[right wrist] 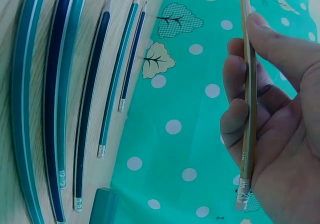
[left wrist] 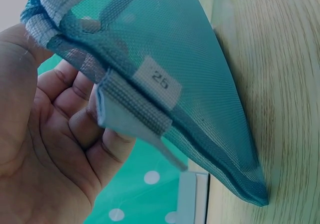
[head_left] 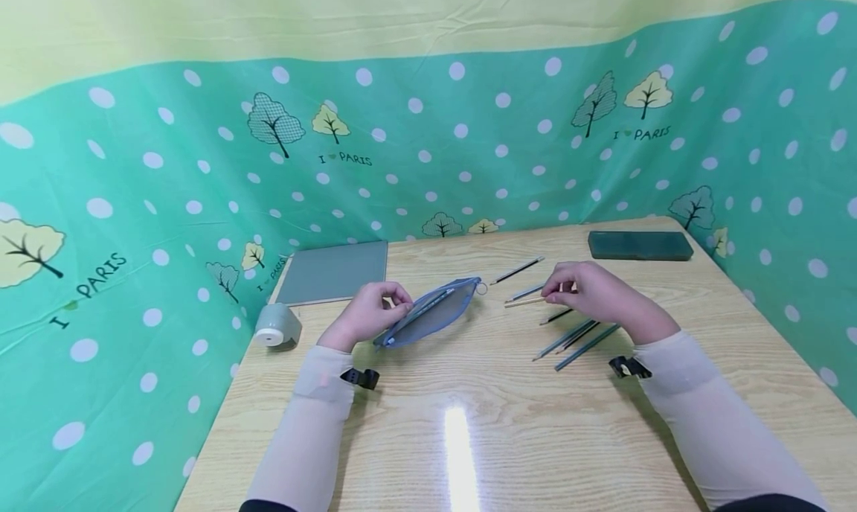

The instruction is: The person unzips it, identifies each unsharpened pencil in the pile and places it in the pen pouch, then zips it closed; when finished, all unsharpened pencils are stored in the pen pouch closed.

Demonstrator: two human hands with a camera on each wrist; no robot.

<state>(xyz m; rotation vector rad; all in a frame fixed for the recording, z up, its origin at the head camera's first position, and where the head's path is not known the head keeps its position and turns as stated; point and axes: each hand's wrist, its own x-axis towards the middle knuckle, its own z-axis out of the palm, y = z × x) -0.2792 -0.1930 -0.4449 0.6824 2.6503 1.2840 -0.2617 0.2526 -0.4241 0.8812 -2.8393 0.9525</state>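
My left hand (head_left: pixel 371 312) pinches the edge of a blue mesh zip pouch (head_left: pixel 442 318) at its near left end, holding it tilted over the table. A white tag marked 25 (left wrist: pixel 159 81) shows on the mesh in the left wrist view. Along the pouch's upper side runs a slim pale strip; I cannot tell if it is the zip or a pencil. My right hand (head_left: pixel 596 292) grips a yellow pencil (right wrist: pixel 248 149) with a white eraser end, above the table. Beneath and around that hand lie several blue, teal and dark pencils (head_left: pixel 588 344), with a dark pencil (head_left: pixel 517 270) farther back.
A dark green pencil box (head_left: pixel 639 245) lies at the back right of the wooden table (head_left: pixel 402 437). On the left are a grey board (head_left: pixel 335 272) and a small grey-and-white device (head_left: pixel 277 324), perhaps a sharpener. A green dotted curtain (head_left: pixel 428 132) hangs behind and at both sides.
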